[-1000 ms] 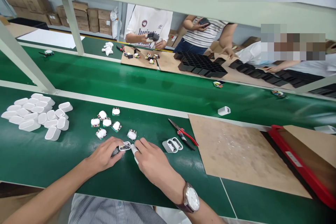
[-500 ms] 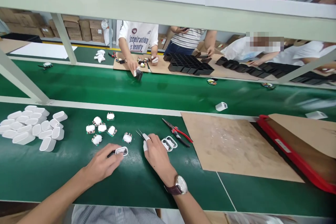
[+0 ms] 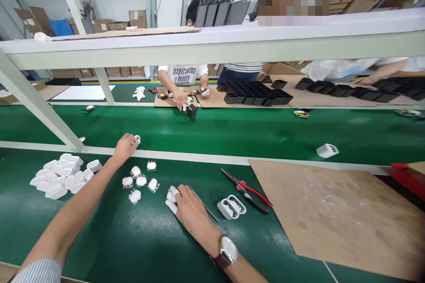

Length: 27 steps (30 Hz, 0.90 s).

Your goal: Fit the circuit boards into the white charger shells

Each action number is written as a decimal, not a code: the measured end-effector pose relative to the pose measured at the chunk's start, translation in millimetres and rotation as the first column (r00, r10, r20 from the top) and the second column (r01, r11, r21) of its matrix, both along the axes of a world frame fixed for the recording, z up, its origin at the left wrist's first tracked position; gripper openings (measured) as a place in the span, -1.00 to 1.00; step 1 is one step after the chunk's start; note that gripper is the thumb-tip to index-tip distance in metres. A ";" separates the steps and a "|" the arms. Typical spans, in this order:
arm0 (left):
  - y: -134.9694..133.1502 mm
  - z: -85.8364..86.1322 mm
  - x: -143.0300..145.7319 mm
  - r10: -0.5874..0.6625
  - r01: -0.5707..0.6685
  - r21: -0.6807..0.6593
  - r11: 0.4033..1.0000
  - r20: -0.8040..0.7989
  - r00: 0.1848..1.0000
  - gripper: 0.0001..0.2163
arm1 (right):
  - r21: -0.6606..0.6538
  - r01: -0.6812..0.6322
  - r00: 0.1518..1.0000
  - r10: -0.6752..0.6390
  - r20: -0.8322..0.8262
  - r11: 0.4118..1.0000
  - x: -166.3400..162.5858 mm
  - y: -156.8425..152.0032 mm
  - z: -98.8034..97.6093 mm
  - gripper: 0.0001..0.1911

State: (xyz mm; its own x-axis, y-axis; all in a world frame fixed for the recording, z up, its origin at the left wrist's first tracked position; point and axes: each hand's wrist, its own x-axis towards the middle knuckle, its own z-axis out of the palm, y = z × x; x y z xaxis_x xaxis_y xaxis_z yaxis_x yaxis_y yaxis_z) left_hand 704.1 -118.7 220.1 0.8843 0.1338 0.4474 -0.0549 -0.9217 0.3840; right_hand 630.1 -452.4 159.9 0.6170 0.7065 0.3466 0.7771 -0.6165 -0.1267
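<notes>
My left hand (image 3: pixel 125 148) reaches over the green belt, its fingers closed on a small white plastic housing (image 3: pixel 137 139), mostly hidden by them. Low over the bench, my right hand (image 3: pixel 189 208) wears white finger covers, with its fingers bent together. Metal tweezers (image 3: pixel 208 210) stick out beside its knuckles, partly hidden by the hand. Whether a board lies under these fingertips I cannot make out. Between the hands lie several small circuit boards with white tops (image 3: pixel 141 180). Right of my right hand stand two filled white housings (image 3: pixel 228 208), side by side.
Many white housings (image 3: pixel 56 191) are grouped at left. Red-handled pliers (image 3: pixel 247 190) lie beside a cardboard sheet (image 3: pixel 308 203). A slanted post (image 3: pixel 40 101) and a crossbar (image 3: pixel 212 55) frame the bench. Across the belt (image 3: pixel 226 128), a co-worker's hand (image 3: pixel 181 98) holds a black case.
My left hand has moved forward from the bench to the belt with the white housing. My right hand has shifted left, and its tweezers have swung round beside the knuckles. The view has tilted up.
</notes>
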 end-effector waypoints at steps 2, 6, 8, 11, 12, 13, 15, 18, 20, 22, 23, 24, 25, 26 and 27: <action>20.0 -1.1 15.8 0.074 -0.074 -0.015 0.997 -0.033 0.997 -0.89 | -0.016 -0.052 0.997 0.051 -0.056 0.999 0.1 -0.2 2.3 -0.94; 44.9 1.9 -2.6 0.123 -0.125 -0.028 0.992 -0.059 0.991 -0.68 | 0.076 -0.105 0.988 0.113 -0.106 0.992 -5.8 -10.2 -0.7 -0.65; 58.6 11.3 -31.2 0.169 -0.170 -0.021 0.985 -0.044 0.985 -0.57 | 0.139 -0.050 0.996 0.061 -0.071 0.989 -9.9 -12.5 -9.2 -0.66; 78.9 25.6 -85.0 0.238 -0.236 0.041 0.971 -0.056 0.970 -0.58 | 0.146 0.010 1.000 -0.010 -0.003 0.989 -14.8 -10.1 -25.3 -0.74; 84.1 27.7 -102.7 0.244 -0.238 0.084 0.968 -0.079 0.966 -0.59 | 0.129 0.021 1.000 -0.024 0.021 0.991 -16.4 -8.4 -29.6 -0.73; 88.3 27.6 -118.9 0.247 -0.233 0.135 0.963 -0.105 0.963 -0.59 | 0.112 0.030 0.999 -0.034 0.039 0.993 -18.1 -6.5 -32.8 -0.71; 94.1 21.9 -143.5 0.254 -0.214 0.238 0.947 -0.150 0.955 -0.57 | 0.087 0.022 0.998 -0.027 0.059 0.996 -22.7 -2.4 -35.3 -0.67; 98.9 7.2 -155.4 0.273 -0.212 0.317 0.925 -0.162 0.948 -0.62 | 0.035 -0.020 0.998 0.018 0.067 0.999 -30.4 4.2 -31.5 -0.62; 98.8 1.4 -148.4 0.250 -0.189 0.316 0.930 -0.165 0.954 -0.69 | -0.035 -0.023 0.997 0.026 0.077 0.999 -32.5 8.1 -27.3 -0.60; 92.0 2.6 -136.9 0.217 -0.162 0.298 0.941 -0.162 0.963 -0.72 | -0.101 -0.017 0.996 0.026 0.083 0.995 -30.3 9.4 -23.4 -0.61; 84.3 5.7 -131.9 0.195 -0.146 0.285 0.947 -0.151 0.969 -0.73 | -0.122 -0.025 0.996 0.036 0.082 0.992 -27.5 8.5 -21.3 -0.63; 73.2 9.8 -128.5 0.165 -0.127 0.260 0.957 -0.126 0.978 -0.73 | -0.128 -0.040 0.996 0.049 0.072 0.991 -23.8 6.4 -19.2 -0.66; 58.3 14.1 -127.1 0.119 -0.096 0.222 0.970 -0.094 0.988 -0.73 | -0.123 -0.057 0.996 0.065 0.057 0.991 -19.7 3.3 -16.9 -0.69; 40.0 17.6 -127.9 0.054 -0.042 0.168 0.985 -0.065 0.996 -0.73 | -0.113 -0.072 0.996 0.077 0.039 0.991 -15.5 -0.6 -14.5 -0.70; 18.8 19.6 -130.6 -0.031 0.035 0.104 0.994 -0.033 0.999 -0.75 | -0.097 -0.081 0.996 0.083 0.019 0.992 -11.7 -4.8 -12.3 -0.70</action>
